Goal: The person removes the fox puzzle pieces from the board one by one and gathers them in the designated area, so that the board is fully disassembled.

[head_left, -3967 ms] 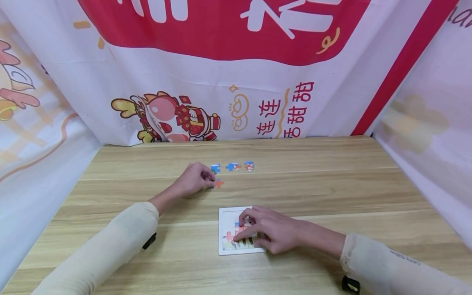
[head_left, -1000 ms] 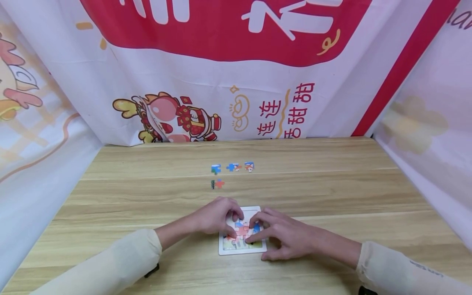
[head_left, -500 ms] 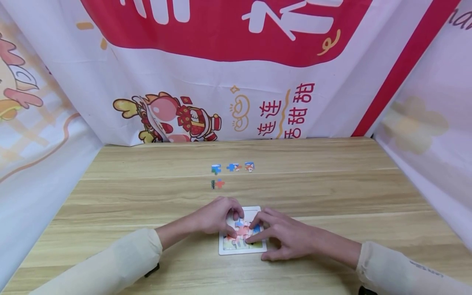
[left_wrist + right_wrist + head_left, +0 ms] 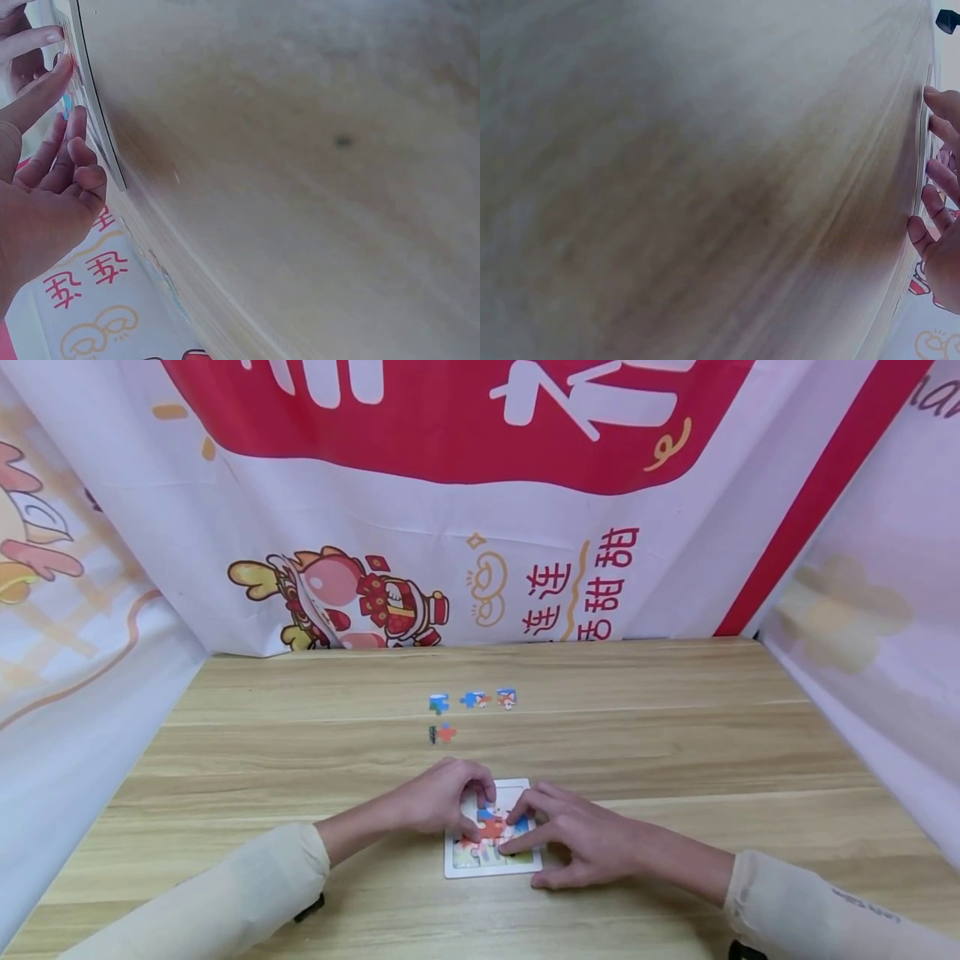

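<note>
A white-framed puzzle tray [image 4: 454,867] lies on the table with joined pieces in it, among them an orange-red puzzle piece [image 4: 491,828]. My left hand [image 4: 435,797] curves over its left side, thumb low and index finger higher, pinching a puzzle piece mostly hidden beneath them. In the left wrist view that hand [image 4: 45,217] has its other fingers curled, and a bit of blue shows between thumb and fingertips. My right hand [image 4: 585,835] spreads over the right side, two fingertips on the pieces and the thumb by the near right corner. The right wrist view catches only its fingers [image 4: 943,180].
Beyond the tray lie loose puzzle pieces: a blue and green piece [image 4: 438,702], a blue and orange piece [image 4: 474,700], a fox-face piece [image 4: 507,698] and a red and dark piece [image 4: 446,733]. A printed cloth [image 4: 465,510] hangs behind the wooden table [image 4: 637,735].
Four seconds ago my left hand was among the loose pieces; it has come down to the tray. My right hand shifted slightly right. Both hands look almost still over the last second.
</note>
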A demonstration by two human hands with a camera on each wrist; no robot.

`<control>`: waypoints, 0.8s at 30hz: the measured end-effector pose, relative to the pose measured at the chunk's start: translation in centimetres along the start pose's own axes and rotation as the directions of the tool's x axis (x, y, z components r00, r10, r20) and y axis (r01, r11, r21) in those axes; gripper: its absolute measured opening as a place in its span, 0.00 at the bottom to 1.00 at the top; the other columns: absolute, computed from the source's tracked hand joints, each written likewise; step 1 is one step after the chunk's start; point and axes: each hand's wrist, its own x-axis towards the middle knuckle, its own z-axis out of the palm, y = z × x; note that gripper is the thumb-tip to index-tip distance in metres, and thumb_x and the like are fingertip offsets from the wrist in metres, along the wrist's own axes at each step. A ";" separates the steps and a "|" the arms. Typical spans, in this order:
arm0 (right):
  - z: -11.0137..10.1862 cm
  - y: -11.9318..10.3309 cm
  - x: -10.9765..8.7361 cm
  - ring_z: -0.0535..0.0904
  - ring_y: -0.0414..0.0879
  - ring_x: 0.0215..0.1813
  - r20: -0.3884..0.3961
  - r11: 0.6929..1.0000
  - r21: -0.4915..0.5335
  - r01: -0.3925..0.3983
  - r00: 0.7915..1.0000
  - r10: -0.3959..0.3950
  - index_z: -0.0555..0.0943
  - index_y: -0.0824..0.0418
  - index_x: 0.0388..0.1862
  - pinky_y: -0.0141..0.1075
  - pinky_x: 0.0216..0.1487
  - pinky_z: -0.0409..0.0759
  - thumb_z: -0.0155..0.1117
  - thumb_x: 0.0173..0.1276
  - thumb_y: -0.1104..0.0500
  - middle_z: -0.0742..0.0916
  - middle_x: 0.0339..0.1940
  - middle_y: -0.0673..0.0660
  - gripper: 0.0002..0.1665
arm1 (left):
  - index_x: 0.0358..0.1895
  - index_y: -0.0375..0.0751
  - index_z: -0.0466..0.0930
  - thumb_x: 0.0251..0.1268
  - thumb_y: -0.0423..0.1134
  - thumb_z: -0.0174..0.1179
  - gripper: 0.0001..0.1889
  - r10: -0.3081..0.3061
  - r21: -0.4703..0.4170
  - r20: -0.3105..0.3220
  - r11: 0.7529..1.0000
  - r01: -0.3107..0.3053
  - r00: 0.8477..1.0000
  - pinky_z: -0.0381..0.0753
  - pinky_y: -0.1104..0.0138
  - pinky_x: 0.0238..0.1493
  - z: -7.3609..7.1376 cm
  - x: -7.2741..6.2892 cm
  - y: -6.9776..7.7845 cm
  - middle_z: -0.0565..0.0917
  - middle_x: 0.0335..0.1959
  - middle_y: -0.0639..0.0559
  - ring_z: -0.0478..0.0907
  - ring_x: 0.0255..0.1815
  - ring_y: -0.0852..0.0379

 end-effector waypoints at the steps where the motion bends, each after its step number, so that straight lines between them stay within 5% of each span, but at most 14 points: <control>1: 0.0 0.0 0.0 0.68 0.42 0.61 -0.001 1.000 -0.002 0.003 1.000 -0.003 0.82 0.40 0.67 0.40 0.60 0.74 0.71 0.70 0.42 0.77 0.64 0.48 0.27 | 0.38 0.40 0.83 0.46 0.29 0.81 0.18 0.004 -0.019 0.001 1.000 -0.004 1.000 0.75 0.70 0.37 0.0 0.0 -0.1 0.81 0.31 0.56 0.75 0.33 0.59; 9: 0.0 -0.1 0.0 0.68 0.42 0.61 -0.002 1.000 -0.009 0.006 1.000 -0.007 0.82 0.41 0.67 0.40 0.60 0.75 0.72 0.69 0.42 0.78 0.64 0.48 0.28 | 0.36 0.38 0.84 0.64 0.26 0.69 0.04 0.015 -0.146 -0.005 0.989 -0.015 1.000 0.75 0.74 0.34 -0.3 -0.1 -0.3 0.79 0.28 0.58 0.73 0.30 0.65; 24: -0.1 -0.2 0.0 0.68 0.43 0.61 0.003 1.000 0.000 -0.011 1.000 0.011 0.83 0.41 0.67 0.40 0.60 0.74 0.72 0.69 0.43 0.78 0.64 0.48 0.27 | 0.41 0.36 0.85 0.69 0.28 0.66 0.02 -0.020 -0.237 -0.046 0.971 0.008 0.999 0.79 0.69 0.43 -1.5 0.0 -1.1 0.84 0.35 0.52 0.78 0.38 0.58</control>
